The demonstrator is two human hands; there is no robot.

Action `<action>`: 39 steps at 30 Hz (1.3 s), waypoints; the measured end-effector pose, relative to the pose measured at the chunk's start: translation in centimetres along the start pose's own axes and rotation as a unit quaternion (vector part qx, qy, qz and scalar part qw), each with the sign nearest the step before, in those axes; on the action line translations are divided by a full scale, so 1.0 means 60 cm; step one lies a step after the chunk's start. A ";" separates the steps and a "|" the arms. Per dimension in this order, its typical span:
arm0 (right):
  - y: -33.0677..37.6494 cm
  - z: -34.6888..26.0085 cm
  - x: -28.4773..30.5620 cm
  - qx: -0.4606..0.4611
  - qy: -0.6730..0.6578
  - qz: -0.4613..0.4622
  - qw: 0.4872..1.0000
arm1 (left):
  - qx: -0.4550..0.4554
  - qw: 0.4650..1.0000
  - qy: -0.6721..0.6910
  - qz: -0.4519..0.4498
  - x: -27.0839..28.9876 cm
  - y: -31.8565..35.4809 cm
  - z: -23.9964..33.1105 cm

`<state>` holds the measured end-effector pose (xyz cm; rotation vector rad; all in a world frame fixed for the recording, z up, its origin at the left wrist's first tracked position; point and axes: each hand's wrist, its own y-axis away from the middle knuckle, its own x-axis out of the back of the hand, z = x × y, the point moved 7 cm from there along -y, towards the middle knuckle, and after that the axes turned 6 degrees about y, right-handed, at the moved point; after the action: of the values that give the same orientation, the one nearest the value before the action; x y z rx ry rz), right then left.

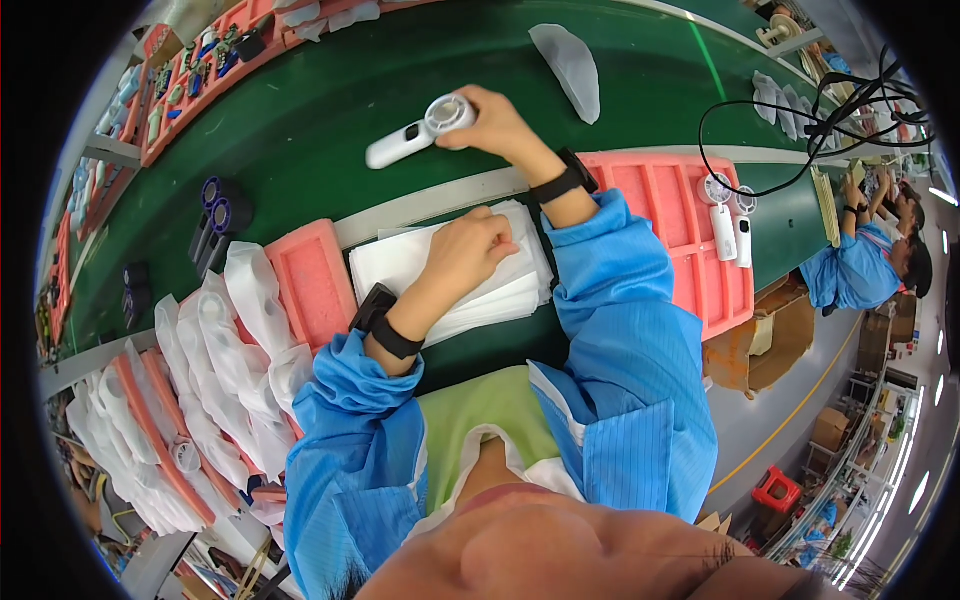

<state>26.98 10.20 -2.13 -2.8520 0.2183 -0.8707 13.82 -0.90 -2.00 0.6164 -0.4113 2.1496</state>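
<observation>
Our right hand [490, 118], in the upper middle of the frame, pinches the round head of a white handheld fan [420, 128], fingers closed on its rim so the handle trails left over the green conveyor belt [330, 110]. Our left hand [468, 248], at centre, rests curled on a stack of white bags [500, 290], fingertips tucked as if peeling one. The pink tray [690, 230] to the right holds two more white fans [730, 225], within easy reach.
</observation>
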 end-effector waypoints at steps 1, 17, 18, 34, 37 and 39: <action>0.004 -0.017 0.022 0.000 -0.052 0.020 0.998 | 0.039 0.997 0.064 -0.024 0.008 0.002 -0.006; 0.152 -0.271 0.191 0.211 -0.122 -0.014 0.970 | 0.044 0.938 0.289 0.188 0.197 0.063 0.029; 0.154 -0.273 0.192 0.208 -0.135 0.000 0.969 | 0.047 0.932 0.298 0.201 0.202 0.064 0.027; 0.149 -0.322 0.032 0.283 0.076 0.020 0.956 | -0.068 0.724 0.612 0.309 0.240 0.091 0.028; 0.153 -0.330 0.033 0.281 0.076 0.035 0.956 | -0.074 0.699 0.650 0.290 0.243 0.084 0.041; 0.156 -0.334 0.035 0.285 0.071 0.035 0.955 | -0.086 0.695 0.667 0.256 0.243 0.077 0.057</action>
<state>16.53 -1.37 13.73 -2.2395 0.0658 -0.9422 3.43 4.04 8.61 -1.3375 0.0825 2.3810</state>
